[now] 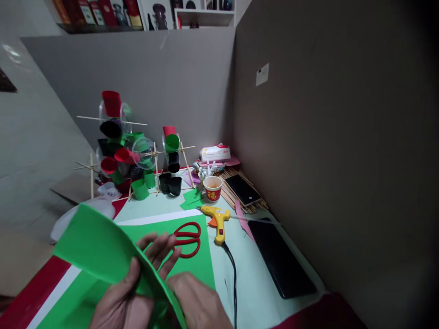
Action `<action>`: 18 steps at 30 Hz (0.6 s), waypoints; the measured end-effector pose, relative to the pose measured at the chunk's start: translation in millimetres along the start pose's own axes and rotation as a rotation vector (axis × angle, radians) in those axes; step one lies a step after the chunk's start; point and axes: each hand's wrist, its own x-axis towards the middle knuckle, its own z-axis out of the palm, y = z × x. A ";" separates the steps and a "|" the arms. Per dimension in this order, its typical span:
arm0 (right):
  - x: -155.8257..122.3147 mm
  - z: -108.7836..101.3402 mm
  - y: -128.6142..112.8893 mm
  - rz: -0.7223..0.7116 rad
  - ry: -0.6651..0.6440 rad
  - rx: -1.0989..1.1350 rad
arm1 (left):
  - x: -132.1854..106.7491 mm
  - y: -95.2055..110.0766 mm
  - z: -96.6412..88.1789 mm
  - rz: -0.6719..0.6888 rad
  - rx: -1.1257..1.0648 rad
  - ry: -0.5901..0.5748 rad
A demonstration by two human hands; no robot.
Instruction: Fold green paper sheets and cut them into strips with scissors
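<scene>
A curved strip of green craft foam or thick paper (99,242) is held up over the table. My left hand (120,292) grips it, thumb on the near face and fingers reaching round behind its edge. Down at the strip's lower end, my right hand (200,297) is closed on it, its fingertips mostly hidden by the strip. Beneath both hands lies a larger flat green sheet (202,269). Scissors with red handles (187,240) rest on that sheet just beyond my fingers, their blades hidden behind the left hand.
Right of the sheet lies a yellow glue gun (219,219) with its black cord (234,274). A red and white paper cup (212,189), a phone (243,189) on wooden sticks, and a black slab (281,260) line the wall. Stick frames with coloured cups (140,189) stand at back left.
</scene>
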 end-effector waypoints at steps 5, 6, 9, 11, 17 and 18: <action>40.5 -26.6 12.9 -0.363 0.110 -0.535 | 7.6 0.3 -4.7 -0.159 -0.011 -0.147; 45.0 -28.8 15.5 -0.387 0.103 -0.599 | 7.3 0.6 -7.1 -0.163 -0.022 -0.166; 47.7 -27.3 21.7 -0.448 0.065 -0.694 | 4.8 2.3 -7.6 -0.099 -0.012 -0.197; 44.7 -23.1 23.5 -0.507 0.049 -0.700 | 5.9 4.5 -4.7 -0.043 0.020 -0.181; 48.7 -23.5 17.8 -0.370 -0.006 -0.237 | 20.2 23.0 -2.2 0.022 0.075 -0.081; 52.5 -25.7 15.4 -0.244 -0.013 -0.105 | 20.7 27.7 -1.6 0.018 0.094 -0.064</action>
